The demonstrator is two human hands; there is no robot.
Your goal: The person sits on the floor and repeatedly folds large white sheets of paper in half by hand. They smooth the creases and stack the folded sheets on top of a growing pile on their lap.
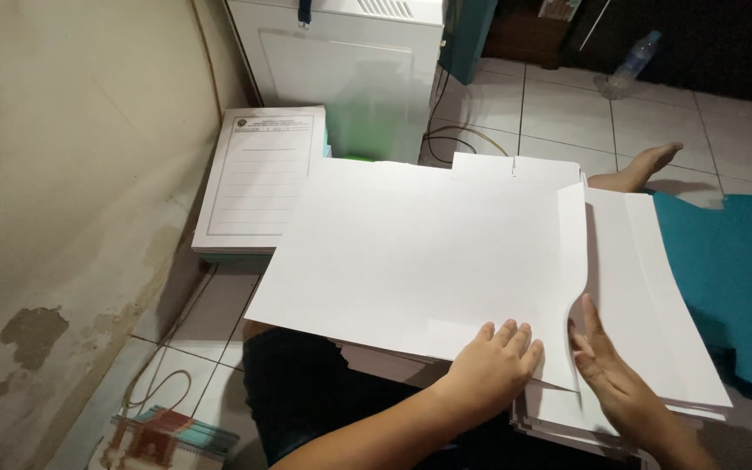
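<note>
White sheets of paper (pixel 411 252), stacked on the lap over dark shorts (pixel 306 392), spread wide toward the middle of the view and slightly fanned at the near edge. Left hand (pixel 491 364) laid palm-down on the near right corner of the top sheet, fingers curled over the edge, pressing rather than clamping, nothing enclosed in the palm. Right hand (pixel 615 374) just beside, open and flat, fingers extended along the lower edge of a second stack of white paper (pixel 646 287) lying to the right, partly under a lifted, curling page (pixel 572 261) standing between the two piles. Whether the right thumb pinches that curling page, impossible to tell. Both piles touching along that raised page, the right one squared less neatly, edges stepped at the bottom. Farther off, against the stained wall (pixel 63 174), a bundle of printed forms (pixel 258 174) with a lined frame, resting on the tiled floor (pixel 567 113) on top of a greenish layer. Behind it, a white cabinet (pixel 350 61), cables (pixel 454 135) looping beside it. Bare foot (pixel 641 167) stretched out beyond the paper, near a teal sheet of card (pixel 737 278) covering the floor on the right. Clear plastic bottle (pixel 633 61) lying well apart near the dark far wall. Colourful booklet (pixel 163 435) at the lower left, close to a loop of cord (pixel 163 387).
</note>
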